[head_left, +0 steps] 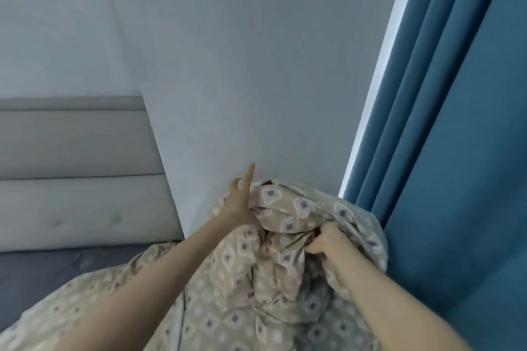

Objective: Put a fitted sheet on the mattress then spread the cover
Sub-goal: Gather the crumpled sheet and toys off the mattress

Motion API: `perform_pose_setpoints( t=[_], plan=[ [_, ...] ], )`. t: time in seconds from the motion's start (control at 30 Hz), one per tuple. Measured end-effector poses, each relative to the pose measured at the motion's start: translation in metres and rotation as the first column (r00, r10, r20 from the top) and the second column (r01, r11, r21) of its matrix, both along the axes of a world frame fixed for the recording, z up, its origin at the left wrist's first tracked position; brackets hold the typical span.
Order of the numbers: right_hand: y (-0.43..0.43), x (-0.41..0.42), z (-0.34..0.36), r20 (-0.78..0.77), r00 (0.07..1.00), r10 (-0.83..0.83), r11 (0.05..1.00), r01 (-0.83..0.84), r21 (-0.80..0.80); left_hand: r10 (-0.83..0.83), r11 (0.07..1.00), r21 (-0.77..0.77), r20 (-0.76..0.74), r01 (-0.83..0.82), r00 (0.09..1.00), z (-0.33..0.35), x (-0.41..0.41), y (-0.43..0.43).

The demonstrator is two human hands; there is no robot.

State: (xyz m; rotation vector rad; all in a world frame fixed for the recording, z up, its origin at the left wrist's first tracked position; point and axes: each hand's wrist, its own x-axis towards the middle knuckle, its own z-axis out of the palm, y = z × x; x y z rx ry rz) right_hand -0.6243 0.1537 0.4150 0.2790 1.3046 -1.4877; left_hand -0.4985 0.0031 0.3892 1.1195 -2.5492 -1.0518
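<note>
Step in hand, as judged: spreading the cover, which is gathered rather than laid out. The cover [285, 279], beige with a diamond print, sits bunched and raised in front of the person, its upper mass close to the wall [228, 65] and just beside the blue curtain [456, 151]. Its lower part trails down over the near side of the bed. The right hand [328, 239] is clenched round a thick fold of the cloth. The left hand [239, 202] has its fingers extended and lies against the bunched cloth at the upper left, with no grip visible. The mattress [42, 273] shows a dark grey top at the lower left, below the padded headboard [71, 165]; whether that grey is the fitted sheet or bare mattress cannot be told, so completion of the first step is unconfirmed. Next move, as judged: find an edge or corner in the bundle, take it in both hands set well apart, and cast the cloth out flat toward the headboard. Risk noted: the folds may tangle or catch the curtain. Containers: none in view, so no contents to report.
</note>
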Motion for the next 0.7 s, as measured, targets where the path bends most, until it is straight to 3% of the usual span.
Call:
perform_pose_setpoints(
  t=[0.07,0.17,0.23,0.3,0.43,0.53,0.7],
  plan=[
    [-0.011,-0.023,-0.031,-0.063,0.973,0.220,0.969,-0.211,0.130,-0.101,0.969,-0.203,0.198,0.141,0.975,-0.034,-0.004,-0.006],
    [-0.026,-0.050,-0.074,-0.127,0.839,0.529,0.821,-0.468,0.327,-0.256,0.895,-0.233,0.427,0.379,0.867,-0.072,-0.020,-0.005],
    [-0.031,-0.066,-0.100,-0.294,0.621,0.726,0.662,-0.516,0.544,-0.253,0.908,-0.178,0.490,0.380,0.834,-0.089,-0.035,-0.004],
    [-0.033,-0.077,-0.123,-0.497,0.355,0.792,0.610,-0.408,0.679,-0.214,0.915,-0.193,0.510,0.354,0.833,-0.107,-0.052,-0.006],
    [-0.034,-0.085,-0.154,-0.470,0.081,0.879,0.458,-0.416,0.785,-0.126,0.950,-0.160,0.589,0.268,0.798,-0.141,-0.071,-0.015],
    [-0.040,-0.098,-0.185,-0.402,-0.035,0.915,0.353,-0.412,0.840,-0.098,0.980,-0.082,0.599,0.183,0.794,-0.181,-0.079,-0.024],
    [-0.057,-0.120,-0.236,-0.290,-0.091,0.953,0.225,-0.430,0.875,-0.004,1.000,-0.002,0.670,0.007,0.742,-0.229,-0.095,-0.022]
  ],
)
